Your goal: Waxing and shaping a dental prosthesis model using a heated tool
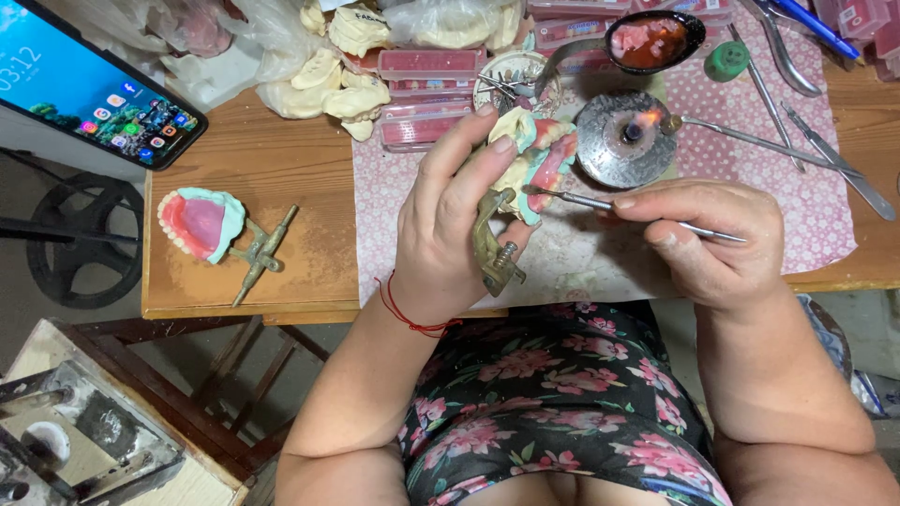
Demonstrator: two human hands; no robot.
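My left hand (448,220) grips a dental model on a brass articulator (494,253); the model (536,155) shows cream plaster with pink wax and teal edges. My right hand (708,234) holds a thin metal wax tool (600,203), its tip touching the pink wax of the model. Just behind the model burns a small alcohol lamp (626,139) with a flame. A second denture model (200,223), pink with a teal rim, lies on the wooden table to the left with a brass hinge part (262,253) beside it.
A phone (89,89) with a lit screen lies at the back left. Plaster casts (328,80), pink boxes (431,64), a ladle of pink wax (652,39), a green cap (727,61) and several metal tools (797,141) crowd the back. A patterned cloth (806,201) covers the table.
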